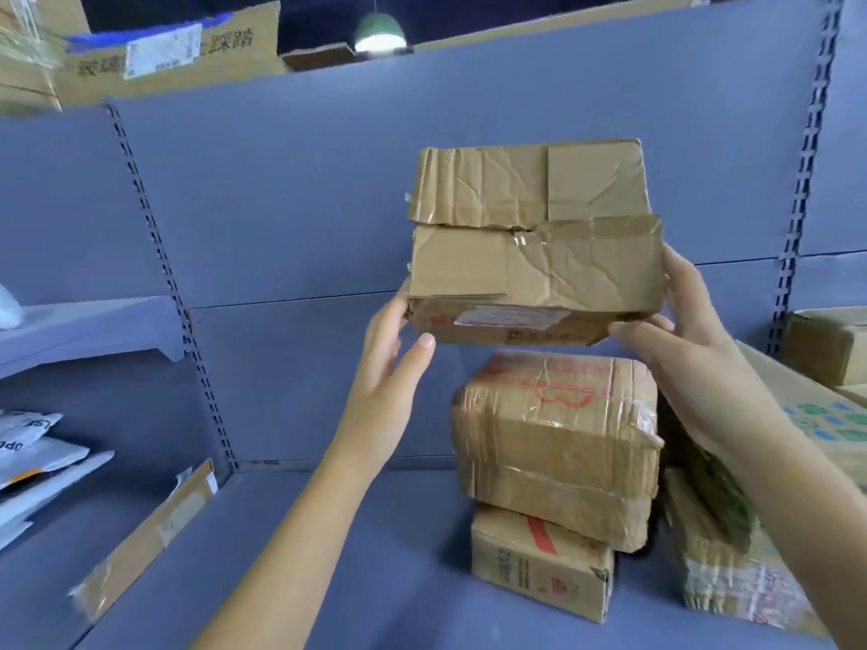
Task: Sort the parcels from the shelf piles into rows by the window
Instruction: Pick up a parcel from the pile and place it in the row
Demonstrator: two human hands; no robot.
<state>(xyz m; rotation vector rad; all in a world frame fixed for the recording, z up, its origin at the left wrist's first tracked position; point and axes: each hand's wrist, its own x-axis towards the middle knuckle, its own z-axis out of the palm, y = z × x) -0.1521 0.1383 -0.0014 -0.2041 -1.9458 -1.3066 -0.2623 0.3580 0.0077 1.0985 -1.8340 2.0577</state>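
Note:
A crumpled brown cardboard parcel (535,241), sealed with tape and bearing a label on its near side, is lifted above the blue shelf (328,555). My left hand (389,382) grips its lower left corner, thumb in front. My right hand (680,340) grips its lower right corner, fingers behind and thumb beneath. Directly below stands a pile of two parcels: a tape-wrapped box (558,443) with red markings on top of a smaller box (539,565).
A printed carton (825,424) and a worn parcel (732,565) sit at the right. A flat cardboard parcel (150,537) lies at the left, with grey mailer bags (33,457) beyond it. Boxes line the top shelf (173,49). Slotted shelf uprights (159,255) flank the bay.

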